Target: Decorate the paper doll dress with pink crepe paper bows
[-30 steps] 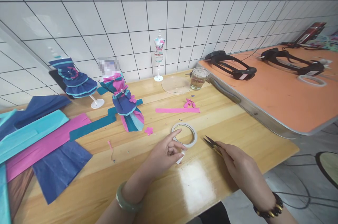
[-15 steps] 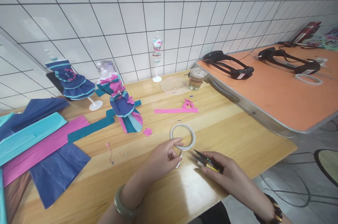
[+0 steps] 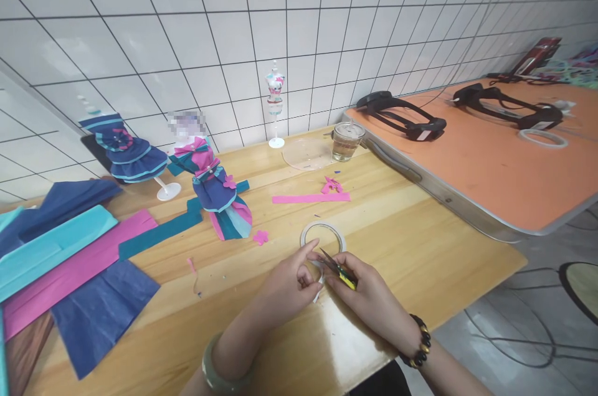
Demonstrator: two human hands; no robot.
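Note:
My left hand (image 3: pixel 294 278) is closed in a pinch at the near side of a white tape roll (image 3: pixel 342 235), its index finger stretched over the ring. A short white strip of tape (image 3: pixel 317 297) shows at its thumb. Small thread snips (image 3: pixel 344 276) with dark pointed blades and a yellow patch sit in my right hand (image 3: pixel 369 290). Their blades point left, close to my left fingers and the strip. Whether they touch the strip, I cannot tell. Beyond the roll lie a pink paper strip (image 3: pixel 311 198) and a pink paper flower (image 3: pixel 261 238).
Left stand a doll in a paper dress (image 3: pixel 217 193) and a dress form (image 3: pixel 133 156), beside sheets of coloured crepe paper (image 3: pixel 65 256). A small white dress form (image 3: pixel 275 103) and a glass of drink (image 3: pixel 347 142) are at the back. Black headsets (image 3: pixel 411 125) rest on the orange table (image 3: pixel 509 178).
My right hand has moved left with the snips, bringing the blades up to my left fingers. My left hand has stayed nearly in place by the tape roll.

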